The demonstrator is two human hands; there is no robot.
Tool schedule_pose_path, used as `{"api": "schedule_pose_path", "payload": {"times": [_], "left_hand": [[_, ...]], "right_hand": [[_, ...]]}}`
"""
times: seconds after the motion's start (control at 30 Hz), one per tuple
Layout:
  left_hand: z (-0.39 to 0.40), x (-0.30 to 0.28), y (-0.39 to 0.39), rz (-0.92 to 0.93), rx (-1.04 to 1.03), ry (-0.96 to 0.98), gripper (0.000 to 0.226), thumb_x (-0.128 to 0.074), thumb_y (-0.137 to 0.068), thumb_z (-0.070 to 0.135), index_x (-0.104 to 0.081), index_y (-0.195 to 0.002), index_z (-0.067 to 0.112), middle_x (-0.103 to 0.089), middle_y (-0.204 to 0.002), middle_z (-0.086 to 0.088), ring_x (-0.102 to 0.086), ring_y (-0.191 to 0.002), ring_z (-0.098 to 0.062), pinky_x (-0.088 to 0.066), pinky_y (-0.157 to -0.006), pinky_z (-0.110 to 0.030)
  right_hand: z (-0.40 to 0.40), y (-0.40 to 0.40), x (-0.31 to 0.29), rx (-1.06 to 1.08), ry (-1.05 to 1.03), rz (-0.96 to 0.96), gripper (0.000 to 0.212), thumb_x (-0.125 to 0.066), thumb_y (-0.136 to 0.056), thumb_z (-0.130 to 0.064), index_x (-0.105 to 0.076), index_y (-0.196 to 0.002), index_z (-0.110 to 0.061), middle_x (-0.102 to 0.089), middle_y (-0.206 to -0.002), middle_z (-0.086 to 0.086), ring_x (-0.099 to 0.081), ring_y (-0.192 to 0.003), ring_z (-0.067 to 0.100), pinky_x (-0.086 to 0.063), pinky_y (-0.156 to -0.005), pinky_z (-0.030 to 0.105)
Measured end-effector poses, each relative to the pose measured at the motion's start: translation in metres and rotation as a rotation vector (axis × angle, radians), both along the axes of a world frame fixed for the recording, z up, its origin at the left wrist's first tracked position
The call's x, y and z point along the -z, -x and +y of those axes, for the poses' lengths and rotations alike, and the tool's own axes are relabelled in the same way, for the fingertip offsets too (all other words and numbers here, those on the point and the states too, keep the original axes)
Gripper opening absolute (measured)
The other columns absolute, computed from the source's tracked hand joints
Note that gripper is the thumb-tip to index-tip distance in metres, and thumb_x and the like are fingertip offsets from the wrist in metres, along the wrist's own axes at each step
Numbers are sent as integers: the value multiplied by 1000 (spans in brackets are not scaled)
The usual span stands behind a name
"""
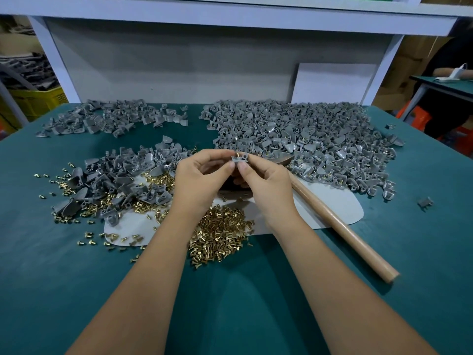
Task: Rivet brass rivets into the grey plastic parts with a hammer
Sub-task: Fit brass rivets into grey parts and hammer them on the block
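Both forearms reach forward over the worktop's near edge toward its middle. The left hand (202, 175) and right hand (266, 181) meet raised, fingertips pinching together, thumbs upward.

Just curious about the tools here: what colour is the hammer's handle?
Light tan, bare wood. The hammer handle shows best in the head view, lying to the right.

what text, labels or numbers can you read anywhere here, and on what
None can be read.
The white board leaning at the back of the bench is blank.
The hammer handle, grey plastic parts and brass rivets show no markings.
The yellow crate at far left shows no lettering.
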State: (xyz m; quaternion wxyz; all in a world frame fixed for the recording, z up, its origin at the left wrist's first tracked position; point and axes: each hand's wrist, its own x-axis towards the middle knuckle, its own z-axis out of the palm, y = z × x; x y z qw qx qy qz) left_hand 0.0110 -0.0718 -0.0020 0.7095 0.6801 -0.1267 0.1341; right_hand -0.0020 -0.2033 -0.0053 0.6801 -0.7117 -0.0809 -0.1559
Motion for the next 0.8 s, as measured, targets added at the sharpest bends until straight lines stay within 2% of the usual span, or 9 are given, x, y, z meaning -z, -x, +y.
{"api": "schedule_pose_path", "payload": {"times": [0.27,0.43,0.47,0.53,0.57,0.63,0.7,0.77,0.8], "left_hand": [[-1,0,0,-21,0,-23,29,-73,-82,-1,-74,-93,26,-76,-91,6,-71,-91,-11,-54,-80,-19],[-4,2,-1,-47,-82,-148,34,-70,-83,0,-71,-99,30,-73,-92,17,-67,-88,0,-51,-79,-11],[-4,2,-2,-52,-110,-166,33,-69,-84,1,-71,-97,31,-72,-90,18,-66,-87,2,-50,-77,-10],[-5,3,-3,-51,-153,-190,30,-69,-85,2,-72,-94,31,-72,-87,18,-65,-86,4,-49,-74,-8],[-4,3,-4,-48,-165,-202,30,-68,-85,3,-72,-92,32,-72,-87,18,-65,-85,5,-49,-73,-7],[-4,3,-4,-41,-171,-220,31,-68,-86,4,-71,-89,35,-71,-87,20,-64,-85,6,-49,-72,-7],[-3,3,-4,-37,-166,-230,32,-68,-86,5,-70,-87,37,-70,-85,22,-63,-85,7,-48,-71,-7],[-3,4,-5,-29,-170,-237,32,-68,-86,6,-70,-87,38,-70,-86,24,-63,-85,7,-48,-70,-7],[-2,4,-6,-24,-174,-239,31,-67,-86,7,-70,-87,38,-69,-87,25,-63,-85,7,-48,-70,-6]], "right_hand": [[-1,1,1,15,12,-3,20,-61,-92,-13,-72,-103,-24,-74,-93,-4,-68,-92,13,-56,-83,30],[-3,-9,-2,148,187,-4,14,-59,-91,-23,-71,-87,-29,-70,-80,-17,-63,-77,-2,-51,-68,15],[-5,-16,-6,197,244,-5,12,-59,-91,-26,-70,-87,-29,-69,-78,-16,-62,-75,-1,-52,-68,17],[-10,-36,-17,308,270,4,15,-58,-93,-25,-69,-104,-26,-71,-90,-8,-66,-84,10,-57,-77,33],[-14,-48,-24,370,225,14,27,-57,-94,-23,-63,-120,-23,-71,-100,-3,-66,-87,14,-57,-78,36],[-24,-68,-33,467,113,73,50,-54,-95,-17,-41,-144,-21,-67,-110,-4,-64,-73,10,-53,-60,23],[-30,-79,-31,522,107,184,64,-53,-95,-15,-24,-151,-26,-61,-110,-11,-58,-63,6,-42,-46,17],[-25,-78,-21,519,167,247,69,-53,-94,-15,-19,-152,-30,-58,-116,-9,-59,-72,9,-46,-53,24],[-19,-75,-14,520,229,237,67,-53,-94,-16,-21,-150,-31,-56,-123,-7,-61,-84,11,-52,-62,30]]}}
